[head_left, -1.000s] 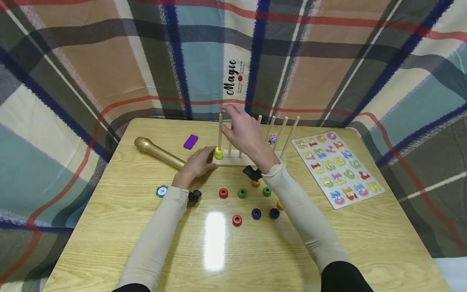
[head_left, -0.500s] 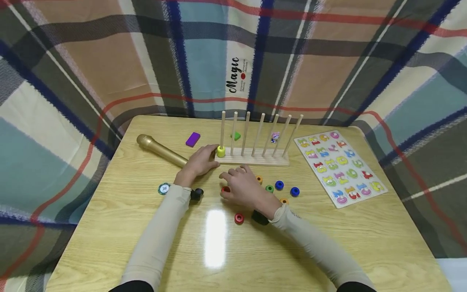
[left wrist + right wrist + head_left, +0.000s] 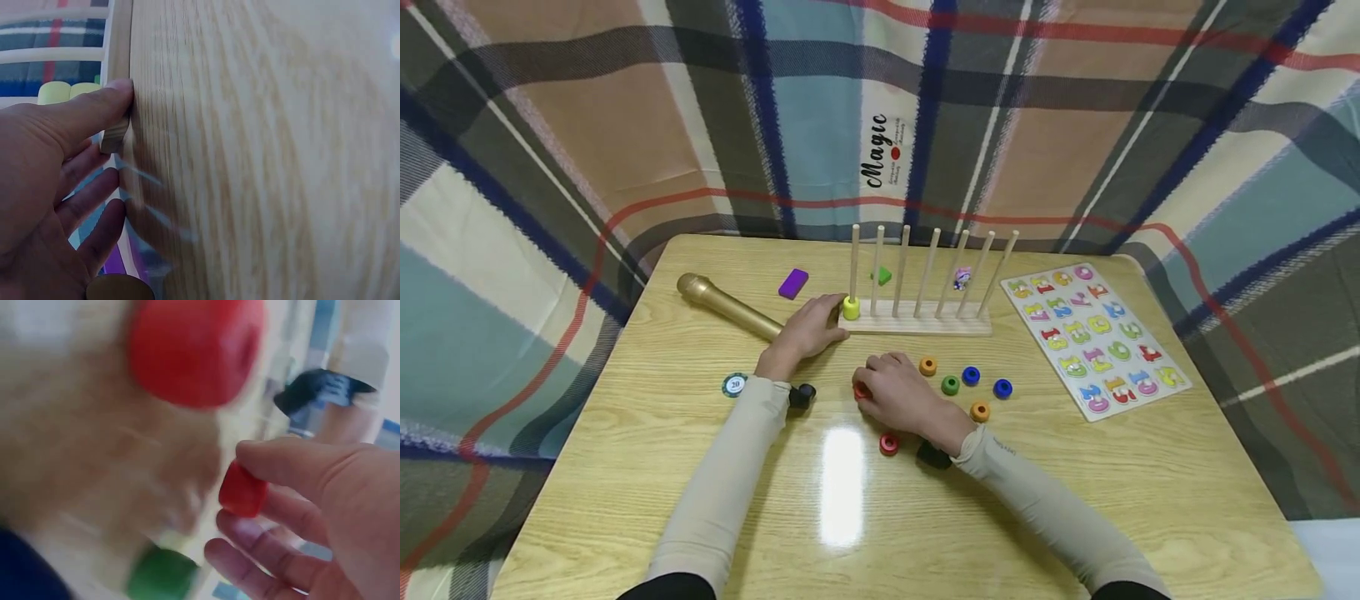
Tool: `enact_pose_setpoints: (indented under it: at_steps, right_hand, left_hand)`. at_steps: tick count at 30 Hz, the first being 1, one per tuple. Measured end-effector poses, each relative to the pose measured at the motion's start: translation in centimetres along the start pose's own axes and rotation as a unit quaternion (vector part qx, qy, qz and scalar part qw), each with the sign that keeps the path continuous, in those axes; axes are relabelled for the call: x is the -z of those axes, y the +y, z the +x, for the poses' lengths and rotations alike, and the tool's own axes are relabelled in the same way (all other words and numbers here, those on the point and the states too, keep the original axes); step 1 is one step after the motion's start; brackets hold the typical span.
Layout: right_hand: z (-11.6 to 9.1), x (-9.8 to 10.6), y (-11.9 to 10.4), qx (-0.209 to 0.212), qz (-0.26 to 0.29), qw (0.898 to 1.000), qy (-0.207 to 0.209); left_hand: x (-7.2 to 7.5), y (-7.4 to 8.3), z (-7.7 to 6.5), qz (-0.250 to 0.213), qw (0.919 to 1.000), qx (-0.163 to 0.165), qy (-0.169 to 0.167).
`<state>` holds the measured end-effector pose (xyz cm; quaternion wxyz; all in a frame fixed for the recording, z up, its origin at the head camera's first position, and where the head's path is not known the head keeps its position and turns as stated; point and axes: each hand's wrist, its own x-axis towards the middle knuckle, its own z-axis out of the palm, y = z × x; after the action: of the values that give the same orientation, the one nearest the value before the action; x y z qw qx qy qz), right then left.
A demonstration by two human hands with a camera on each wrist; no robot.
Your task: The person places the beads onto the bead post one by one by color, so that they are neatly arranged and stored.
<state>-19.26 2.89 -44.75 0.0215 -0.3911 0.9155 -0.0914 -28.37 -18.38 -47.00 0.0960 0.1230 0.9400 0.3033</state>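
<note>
R hand (image 3: 897,396) has a red bead (image 3: 242,489) pinched btwn thumb & fingers, abt mid-table (image 3: 760,517), in front of the rack (image 3: 916,327); can't tell if it's off the wood. Other red bead (image 3: 889,443) sits just below that hand, twd the table's near edge. L hand (image 3: 805,331) grips the rack's L end, thumb on its front face, right by the yellow beads (image 3: 851,308). Rack's nearer the table's far edge.
</note>
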Motion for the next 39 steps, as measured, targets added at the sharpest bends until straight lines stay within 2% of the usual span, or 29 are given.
enact_pose_setpoints:
  at_steps: [3,7,10,13,16,18,20,25,39]
  right_hand:
    - [0.4,1.5,0.3,-0.003,0.031,0.999,0.031]
    - [1.5,5.0,1.3,-0.027,0.08,0.991,0.103]
    - [2.5,8.1,2.7,-0.049,0.095,0.979,0.175]
    - [3.6,10.9,4.0,-0.061,0.091,0.96,0.26]
    - [4.9,13.0,4.8,-0.074,0.08,0.945,0.309]
    - [5.6,13.9,5.1,-0.087,0.076,0.945,0.306]
    - [6.3,14.3,5.2,-0.103,0.07,0.951,0.284]
    - [7.1,14.2,5.1,-0.134,0.051,0.96,0.241]
    - [6.9,13.0,4.9,-0.139,0.053,0.959,0.24]
  left_hand:
    - [-0.2,-0.1,0.0,-0.001,1.0,-0.002,0.002]
    - [-0.2,-0.2,-0.1,-0.001,1.0,-0.002,-0.001]
    - [-0.1,-0.1,0.1,0.0,1.0,-0.001,-0.003]
    - [0.1,0.2,0.5,-0.002,1.0,-0.004,-0.003]
    - [0.3,0.4,0.7,-0.003,1.0,-0.002,0.0]
    - [0.4,0.4,0.7,-0.002,1.0,0.003,0.0]
    - [0.4,0.3,0.6,-0.002,1.0,0.006,0.0]
    - [0.2,0.3,0.4,-0.008,1.0,0.005,-0.004]
    - [0.0,0.1,0.1,-0.001,1.0,0.007,-0.006]
